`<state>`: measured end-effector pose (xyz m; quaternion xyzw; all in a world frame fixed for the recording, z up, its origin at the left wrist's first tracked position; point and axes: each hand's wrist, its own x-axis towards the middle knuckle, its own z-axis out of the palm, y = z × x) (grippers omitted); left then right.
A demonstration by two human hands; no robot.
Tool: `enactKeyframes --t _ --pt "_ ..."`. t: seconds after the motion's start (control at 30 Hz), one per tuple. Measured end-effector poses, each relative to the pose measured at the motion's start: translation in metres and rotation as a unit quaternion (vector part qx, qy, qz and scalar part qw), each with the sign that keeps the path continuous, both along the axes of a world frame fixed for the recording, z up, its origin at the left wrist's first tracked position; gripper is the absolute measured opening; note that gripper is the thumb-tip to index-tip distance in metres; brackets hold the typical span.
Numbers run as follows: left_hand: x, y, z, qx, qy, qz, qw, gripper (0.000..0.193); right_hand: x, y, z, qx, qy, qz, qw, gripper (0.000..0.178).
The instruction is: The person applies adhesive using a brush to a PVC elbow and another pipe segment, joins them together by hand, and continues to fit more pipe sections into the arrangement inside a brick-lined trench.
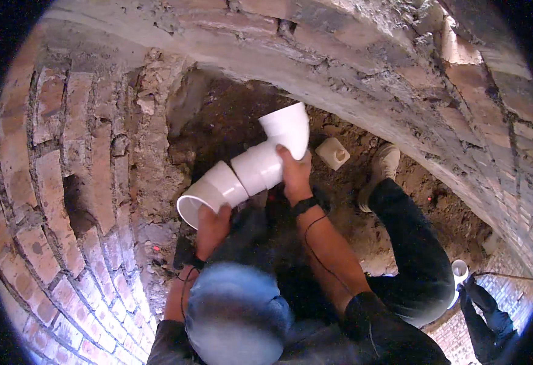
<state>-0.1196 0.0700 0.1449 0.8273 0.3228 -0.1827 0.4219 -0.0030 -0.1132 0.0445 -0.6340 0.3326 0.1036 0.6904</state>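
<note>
A white plastic pipe assembly slants across the middle, held up in both my hands. Its upper end is an elbow fitting with the mouth turned up and away; at the lower left is a wider socket fitting with an open mouth. My right hand wraps round the pipe just below the elbow, thumb on top. With my left hand I grip the wide socket at its near rim; part of those fingers is hidden. A small off-white plastic container with a round neck lies on the soil right of the elbow.
A brick wall rises on the left, and a brick and concrete ledge curves over the far and right sides. My shoe rests on the dirt. A blurred blue-grey rounded shape covers the lower middle. Another white pipe stands lower right, beside dark-trousered legs.
</note>
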Motion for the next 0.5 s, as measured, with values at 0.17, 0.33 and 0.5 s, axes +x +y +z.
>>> enactKeyframes --t 0.17,0.33,0.5 --pt "-0.023 0.04 -0.007 -0.042 -0.064 0.036 0.996 0.032 0.007 -0.003 0.005 0.109 0.03 -0.032 0.993 0.056" --pt "0.005 0.032 0.009 -0.251 -0.061 0.162 0.952 0.037 0.01 -0.024 -0.058 0.255 0.133 0.017 0.958 0.064" --pt "-0.012 0.043 -0.005 -0.272 -0.049 0.308 0.911 0.048 -0.005 -0.022 -0.063 0.361 0.179 0.057 0.913 0.06"
